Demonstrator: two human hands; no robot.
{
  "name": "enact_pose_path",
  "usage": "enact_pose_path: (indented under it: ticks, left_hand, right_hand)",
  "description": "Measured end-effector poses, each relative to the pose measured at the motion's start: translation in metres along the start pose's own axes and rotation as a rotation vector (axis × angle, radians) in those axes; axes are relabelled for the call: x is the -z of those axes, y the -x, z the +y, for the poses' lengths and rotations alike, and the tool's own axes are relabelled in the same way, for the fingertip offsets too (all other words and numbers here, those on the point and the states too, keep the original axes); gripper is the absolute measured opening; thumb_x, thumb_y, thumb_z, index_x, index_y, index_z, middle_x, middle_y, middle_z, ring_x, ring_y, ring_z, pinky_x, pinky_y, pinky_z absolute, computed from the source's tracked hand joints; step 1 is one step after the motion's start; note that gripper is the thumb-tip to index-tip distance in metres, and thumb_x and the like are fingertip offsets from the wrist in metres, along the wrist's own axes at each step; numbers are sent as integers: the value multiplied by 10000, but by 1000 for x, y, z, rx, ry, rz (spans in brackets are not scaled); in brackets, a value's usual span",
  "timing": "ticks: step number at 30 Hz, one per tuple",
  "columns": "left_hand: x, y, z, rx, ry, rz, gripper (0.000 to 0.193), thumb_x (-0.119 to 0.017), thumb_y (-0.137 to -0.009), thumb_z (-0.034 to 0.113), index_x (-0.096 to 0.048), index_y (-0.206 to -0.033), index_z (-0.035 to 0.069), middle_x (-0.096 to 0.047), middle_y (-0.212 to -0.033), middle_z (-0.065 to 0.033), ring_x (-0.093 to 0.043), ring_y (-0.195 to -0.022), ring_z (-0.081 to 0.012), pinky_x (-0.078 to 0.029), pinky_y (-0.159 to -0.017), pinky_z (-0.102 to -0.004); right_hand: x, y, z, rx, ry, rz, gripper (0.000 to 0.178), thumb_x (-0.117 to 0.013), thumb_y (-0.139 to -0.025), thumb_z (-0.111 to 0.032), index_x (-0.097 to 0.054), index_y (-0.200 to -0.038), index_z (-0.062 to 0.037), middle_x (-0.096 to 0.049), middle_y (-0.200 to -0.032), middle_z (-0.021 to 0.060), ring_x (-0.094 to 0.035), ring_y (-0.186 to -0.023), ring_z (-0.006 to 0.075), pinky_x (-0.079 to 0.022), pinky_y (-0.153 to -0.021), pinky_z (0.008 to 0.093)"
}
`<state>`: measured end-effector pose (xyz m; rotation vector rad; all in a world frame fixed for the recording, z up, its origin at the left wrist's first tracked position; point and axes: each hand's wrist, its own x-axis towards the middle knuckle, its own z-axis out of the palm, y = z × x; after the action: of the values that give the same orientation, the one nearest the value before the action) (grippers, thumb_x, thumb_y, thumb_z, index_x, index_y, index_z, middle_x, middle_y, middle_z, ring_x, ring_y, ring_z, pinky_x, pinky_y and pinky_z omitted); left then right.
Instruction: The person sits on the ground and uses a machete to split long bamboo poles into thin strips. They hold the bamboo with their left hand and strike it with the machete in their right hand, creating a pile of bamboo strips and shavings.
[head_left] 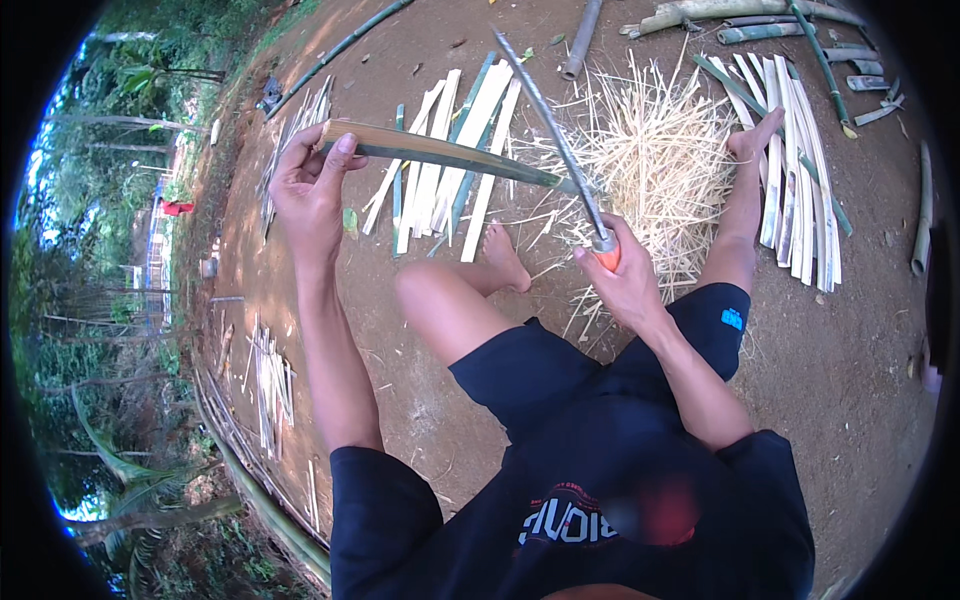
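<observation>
Left hand (pixel 310 185): grip closed round one end of a flat bamboo slat (pixel 440 152), green skin, pale inner face, held level above the ground
Right hand (pixel 625 285): grip wrapped on the orange handle of a long grey knife (pixel 555 135), blade crossing the slat's far end
Shavings (pixel 650 150): thin, straw-pale heap on bare dirt
Strips (pixel 450 160): flat, cream, laid side by side under the slat

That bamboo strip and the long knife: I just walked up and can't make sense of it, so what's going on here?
A person sits on bare dirt ground. The left hand holds one end of a bamboo strip out in front. The right hand grips a long knife by its orange handle, with the blade meeting the strip's far end. Split slats lie ahead, and a pile of pale shavings lies by the feet.
</observation>
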<state>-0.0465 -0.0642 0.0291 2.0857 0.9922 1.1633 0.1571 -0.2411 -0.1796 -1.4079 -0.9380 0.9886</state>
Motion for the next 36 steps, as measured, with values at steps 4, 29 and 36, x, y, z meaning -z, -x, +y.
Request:
enact_pose_path:
  ticks: [4, 29, 36]
  left_hand:
    - [-10, 33, 17, -24, -80, -19, 240, -679, -901, 51, -594, -1094, -64, -685, -907, -104, -691, -789, -167, -538, -733, -267]
    - [-1, 77, 14, 0, -107, 39, 143, -655, -901, 11, -620, -1026, -49, -695, -929, -127, -698, -802, -203, -585, -769, -310]
    - [4, 53, 10, -38, -99, 11, 140, -639, -893, -32, -604, -1025, -61, -683, -937, -155, -690, -815, -204, -592, -745, -326]
  right_hand:
    - [-5, 10, -33, 153, 297, -41, 247, -690, -822, -185, -608, -985, -18, -612, -654, 139, -641, -587, 292, -487, -573, 393]
    - [8, 37, 16, -95, 268, -218, 202, -645, -818, -192, -647, -944, -34, -659, -795, 224, -658, -752, 397, -504, -683, 468]
    - [22, -6, 77, -274, 355, -216, 247, -618, -829, -191, -648, -1004, -20, -668, -785, 231, -666, -735, 389, -515, -695, 461]
